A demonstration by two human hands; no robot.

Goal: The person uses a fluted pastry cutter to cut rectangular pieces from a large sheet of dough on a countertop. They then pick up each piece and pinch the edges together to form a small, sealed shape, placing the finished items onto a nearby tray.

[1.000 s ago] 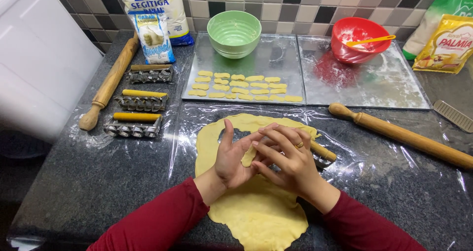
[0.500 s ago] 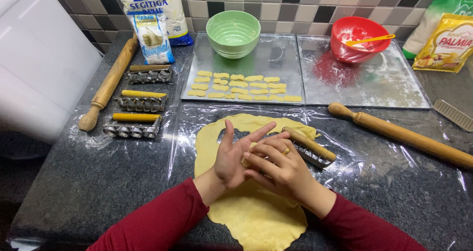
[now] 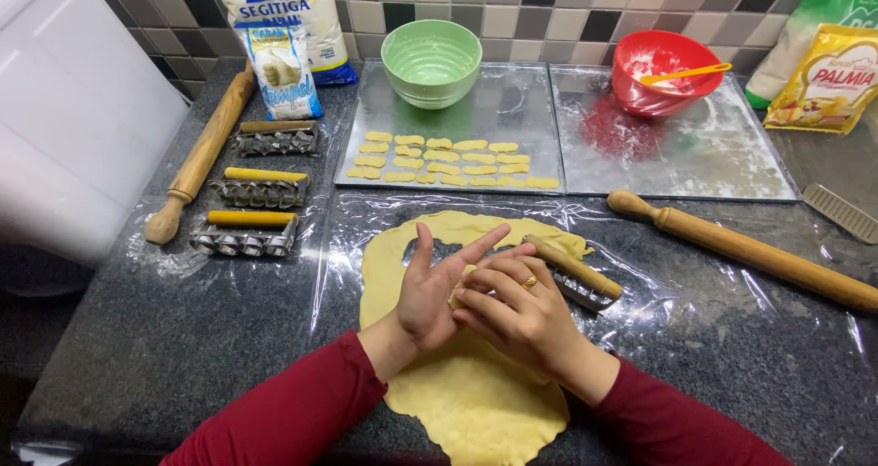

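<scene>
A rolled sheet of yellow dough [image 3: 476, 402] lies on plastic film on the dark counter, with a notch cut near its top left. Both hands hover over its middle. My left hand [image 3: 432, 288] is upright with fingers spread and palm facing right. The fingertips of my right hand [image 3: 512, 312], which wears a ring, press a small pale dough piece [image 3: 454, 294] against that palm. A wooden-handled metal cutter [image 3: 576, 272] rests on the dough just right of my hands. Several small dough cut-outs [image 3: 439, 160] lie in rows on a metal tray [image 3: 512, 123].
A second floured tray [image 3: 704, 155] holds a red bowl [image 3: 663, 73] with a yellow spatula. A green bowl [image 3: 431, 62] sits behind the cut-outs. Rolling pins lie right [image 3: 750, 251] and left [image 3: 201, 155]. Three more cutters [image 3: 256, 187], flour bags [image 3: 283, 27] and a yellow packet [image 3: 828, 77] surround.
My hands stay together over the dough. The right fingers have slid a little along the left palm; the cutter beside them has not moved.
</scene>
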